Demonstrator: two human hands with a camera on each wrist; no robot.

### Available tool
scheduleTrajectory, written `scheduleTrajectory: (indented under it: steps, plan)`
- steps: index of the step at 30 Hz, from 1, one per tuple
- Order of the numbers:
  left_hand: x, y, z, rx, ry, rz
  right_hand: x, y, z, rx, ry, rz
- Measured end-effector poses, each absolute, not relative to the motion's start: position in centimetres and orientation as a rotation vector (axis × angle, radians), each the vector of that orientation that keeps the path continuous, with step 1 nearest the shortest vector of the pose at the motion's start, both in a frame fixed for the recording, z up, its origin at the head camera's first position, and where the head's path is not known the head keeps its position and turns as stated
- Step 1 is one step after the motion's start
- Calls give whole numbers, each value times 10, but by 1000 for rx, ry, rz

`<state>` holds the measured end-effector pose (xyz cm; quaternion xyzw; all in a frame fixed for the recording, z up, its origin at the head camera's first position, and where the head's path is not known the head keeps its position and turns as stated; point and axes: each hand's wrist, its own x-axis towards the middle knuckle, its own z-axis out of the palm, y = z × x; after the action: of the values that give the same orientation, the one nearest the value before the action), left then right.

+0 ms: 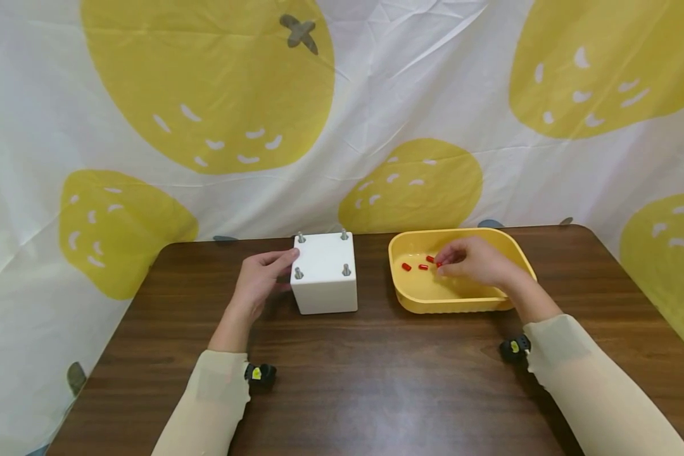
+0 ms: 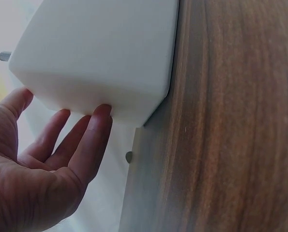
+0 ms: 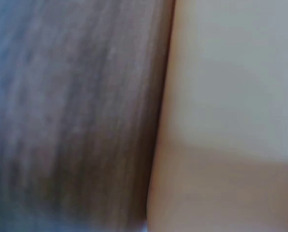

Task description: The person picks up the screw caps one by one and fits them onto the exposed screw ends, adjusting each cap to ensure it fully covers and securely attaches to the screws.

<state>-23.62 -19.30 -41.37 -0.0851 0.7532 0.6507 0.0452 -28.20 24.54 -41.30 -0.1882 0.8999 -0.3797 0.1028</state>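
Observation:
A white box (image 1: 323, 278) stands on the table with several metal threaded studs (image 1: 346, 270) upright at the corners of its top. My left hand (image 1: 260, 277) touches the box's left side. In the left wrist view the fingertips of the left hand (image 2: 52, 159) rest against the white box (image 2: 95, 53), the thumb near its top edge. My right hand (image 1: 472, 261) reaches into a yellow tray (image 1: 427, 305), thumb and fingers pinching a small red cylinder (image 1: 439, 265). Beside it in the tray lie several more red cylinders (image 1: 406, 267). The right wrist view is blurred and shows no hand.
The dark wooden table (image 1: 370, 380) runs back to a white cloth (image 1: 410, 82) printed with yellow fruit. In the right wrist view the yellow tray's outer wall (image 3: 221, 96) stands close to the camera, beside the wood surface (image 3: 71, 96).

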Motion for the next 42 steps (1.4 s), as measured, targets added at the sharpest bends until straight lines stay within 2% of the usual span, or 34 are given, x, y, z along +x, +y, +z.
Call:
scheduleTrajectory:
  steps: [25,42]
  plan:
    - [-236,-194,-414,-257,2311,1994,-265,195,-373,-696,2595,-1345]
    - [-235,-193,-414,-244,2282,2018,-255,153,-367,-767,2495,-1465]
